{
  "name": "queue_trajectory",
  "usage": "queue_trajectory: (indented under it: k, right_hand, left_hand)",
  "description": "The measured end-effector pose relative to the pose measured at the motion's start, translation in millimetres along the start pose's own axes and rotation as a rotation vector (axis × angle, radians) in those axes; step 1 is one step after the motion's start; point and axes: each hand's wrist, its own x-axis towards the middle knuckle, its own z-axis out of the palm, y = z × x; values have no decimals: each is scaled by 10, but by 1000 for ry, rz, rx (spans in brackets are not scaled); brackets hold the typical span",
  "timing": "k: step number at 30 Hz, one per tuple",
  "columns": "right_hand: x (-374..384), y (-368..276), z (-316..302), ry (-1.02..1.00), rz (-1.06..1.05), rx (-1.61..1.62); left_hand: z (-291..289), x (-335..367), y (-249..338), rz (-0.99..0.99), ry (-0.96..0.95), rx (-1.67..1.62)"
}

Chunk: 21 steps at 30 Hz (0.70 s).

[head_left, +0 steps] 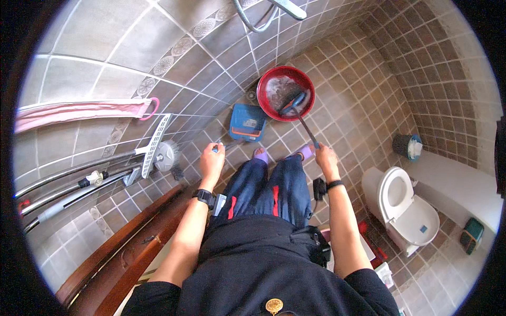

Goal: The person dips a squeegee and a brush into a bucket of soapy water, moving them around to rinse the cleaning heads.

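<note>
My right hand (327, 159) is closed round the dark handle of a long-handled brush (307, 126). Its blue head rests in a round red basin (261, 97) holding foamy water. My left hand (212, 162) grips the end of a thin stick with a blue tip, which appears to be the handle of a blue dustpan (247, 111) with an orange strip. The dustpan is on the tiled floor, just left of the basin. Its handle is seen nearly end-on, so where it joins is hard to make out.
At right stands a toilet (416, 226) with its lid open, and a small bin (406, 147) near the wall. Several poles and a round brush (166, 156) lean at left by a brown wooden door (121, 258). A pink towel (84, 113) and a shower hose (258, 26) hang along the wall.
</note>
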Motion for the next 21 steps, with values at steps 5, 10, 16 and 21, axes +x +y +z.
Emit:
queue_trajectory:
  k: [5, 10, 16, 21]
  right_hand:
    - [297, -295, 50, 21, -30, 38]
    - [77, 121, -373, 79, -63, 262]
    - [-448, 299, -534, 38, 40, 302]
    - [-113, -84, -238, -115, 39, 413]
  left_hand:
    - [-18, 6, 19, 23, 12, 13]
    - [47, 105, -240, 200, 105, 28]
    - [-22, 6, 4, 18, 15, 11]
    - [-59, 11, 25, -11, 32, 53]
